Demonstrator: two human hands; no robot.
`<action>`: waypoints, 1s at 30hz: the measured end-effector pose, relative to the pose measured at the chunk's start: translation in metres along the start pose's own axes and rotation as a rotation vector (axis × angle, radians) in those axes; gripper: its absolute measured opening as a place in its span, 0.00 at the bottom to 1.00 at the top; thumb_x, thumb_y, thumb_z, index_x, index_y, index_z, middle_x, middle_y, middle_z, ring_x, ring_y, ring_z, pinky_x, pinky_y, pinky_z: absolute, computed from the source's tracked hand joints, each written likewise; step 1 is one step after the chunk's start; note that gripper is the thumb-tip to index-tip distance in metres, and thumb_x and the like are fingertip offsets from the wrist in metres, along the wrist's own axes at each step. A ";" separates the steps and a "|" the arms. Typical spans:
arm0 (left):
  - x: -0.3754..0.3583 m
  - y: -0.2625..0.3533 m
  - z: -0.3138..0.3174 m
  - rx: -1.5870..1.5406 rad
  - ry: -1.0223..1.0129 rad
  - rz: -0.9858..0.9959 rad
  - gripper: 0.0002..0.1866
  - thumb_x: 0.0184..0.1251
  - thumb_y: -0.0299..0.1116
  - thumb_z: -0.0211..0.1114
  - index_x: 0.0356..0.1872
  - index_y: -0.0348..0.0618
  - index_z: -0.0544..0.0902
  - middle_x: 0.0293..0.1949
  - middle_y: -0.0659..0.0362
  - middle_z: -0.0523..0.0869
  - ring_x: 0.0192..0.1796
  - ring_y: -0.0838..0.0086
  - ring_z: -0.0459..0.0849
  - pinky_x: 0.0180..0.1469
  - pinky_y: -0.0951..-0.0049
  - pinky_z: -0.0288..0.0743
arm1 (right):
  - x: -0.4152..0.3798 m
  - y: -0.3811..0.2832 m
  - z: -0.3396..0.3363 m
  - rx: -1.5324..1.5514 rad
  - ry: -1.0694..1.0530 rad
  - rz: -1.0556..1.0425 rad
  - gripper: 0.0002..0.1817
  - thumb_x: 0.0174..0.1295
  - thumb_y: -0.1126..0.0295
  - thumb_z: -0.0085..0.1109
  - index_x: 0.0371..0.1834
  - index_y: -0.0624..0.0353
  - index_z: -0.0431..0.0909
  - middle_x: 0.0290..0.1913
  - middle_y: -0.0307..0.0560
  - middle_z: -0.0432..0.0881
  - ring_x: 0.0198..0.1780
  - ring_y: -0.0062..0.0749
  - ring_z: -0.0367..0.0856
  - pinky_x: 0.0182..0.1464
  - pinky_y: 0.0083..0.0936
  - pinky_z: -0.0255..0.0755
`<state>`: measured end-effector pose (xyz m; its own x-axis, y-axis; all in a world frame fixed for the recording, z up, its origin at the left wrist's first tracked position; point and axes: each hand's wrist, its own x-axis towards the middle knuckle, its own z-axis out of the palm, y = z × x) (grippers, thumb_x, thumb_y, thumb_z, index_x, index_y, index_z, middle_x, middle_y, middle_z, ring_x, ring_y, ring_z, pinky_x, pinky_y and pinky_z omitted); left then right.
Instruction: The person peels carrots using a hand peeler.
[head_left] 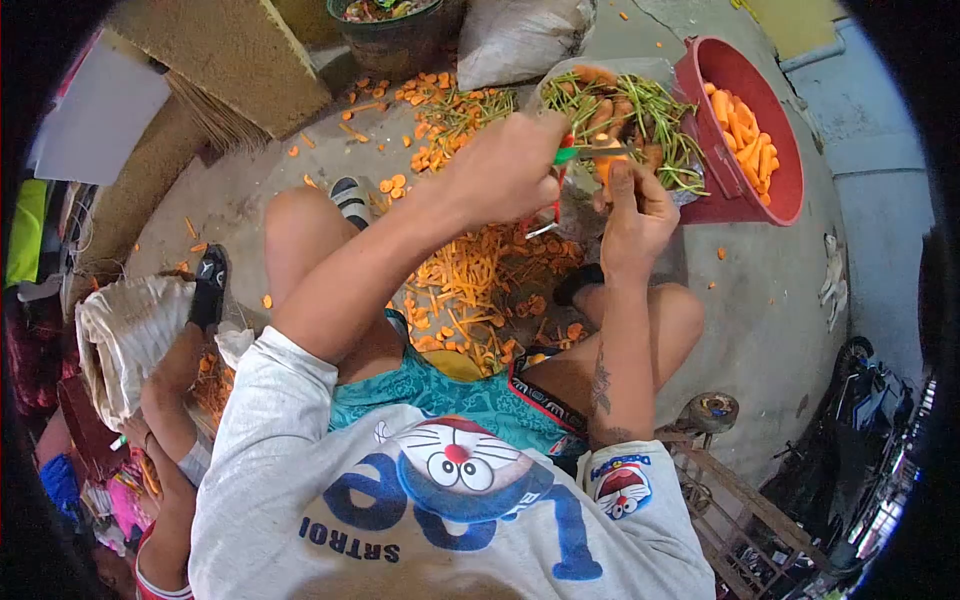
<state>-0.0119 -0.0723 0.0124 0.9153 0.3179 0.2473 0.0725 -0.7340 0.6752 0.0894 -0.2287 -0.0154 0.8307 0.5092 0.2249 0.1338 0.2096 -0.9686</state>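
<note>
My left hand [510, 165] is closed around the green handle of a knife [605, 152], its blade pointing right. Below the same fist shows a red strip with a metal end [543, 230], which may be a peeler; the fingers partly hide it. A carrot [606, 172] is gripped in my right hand [640, 215], and the blade lies across its upper end. Just beyond both hands, unpeeled carrots with green stalks [665, 115] are heaped on a plastic sheet. Orange peelings [465, 285] cover the floor between my legs.
A red bucket [690, 110] with peeled carrots [745, 140] leans at the upper right. A dark bin [390, 45] and a white sack [520, 45] stand at the back. Another person's arm [170, 490] is at the lower left, and a metal frame [735, 500] at the lower right.
</note>
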 end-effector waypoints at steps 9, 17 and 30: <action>0.007 -0.017 0.018 0.051 0.016 0.000 0.13 0.53 0.28 0.66 0.36 0.28 0.79 0.30 0.34 0.86 0.38 0.37 0.87 0.45 0.44 0.82 | 0.003 0.010 -0.007 0.182 -0.042 0.029 0.12 0.68 0.68 0.72 0.39 0.69 0.86 0.27 0.37 0.78 0.25 0.15 0.70 0.26 0.18 0.63; 0.020 -0.061 0.015 0.228 -0.184 -0.252 0.19 0.62 0.39 0.64 0.40 0.28 0.82 0.34 0.31 0.86 0.42 0.39 0.88 0.48 0.46 0.82 | 0.001 -0.012 -0.010 0.210 -0.214 0.043 0.16 0.65 0.63 0.75 0.34 0.68 0.84 0.26 0.41 0.80 0.24 0.23 0.76 0.26 0.22 0.68; 0.008 -0.055 -0.054 0.206 0.024 -0.211 0.12 0.64 0.29 0.67 0.43 0.32 0.79 0.38 0.34 0.86 0.46 0.39 0.86 0.47 0.45 0.78 | 0.190 0.017 -0.130 0.470 -0.008 0.354 0.18 0.70 0.63 0.63 0.57 0.64 0.82 0.47 0.45 0.87 0.40 0.27 0.80 0.43 0.27 0.76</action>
<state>-0.0300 0.0024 0.0148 0.8620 0.4887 0.1342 0.3416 -0.7558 0.5586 0.3195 -0.2367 -0.0033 0.7770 0.6213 -0.1014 -0.4064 0.3721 -0.8345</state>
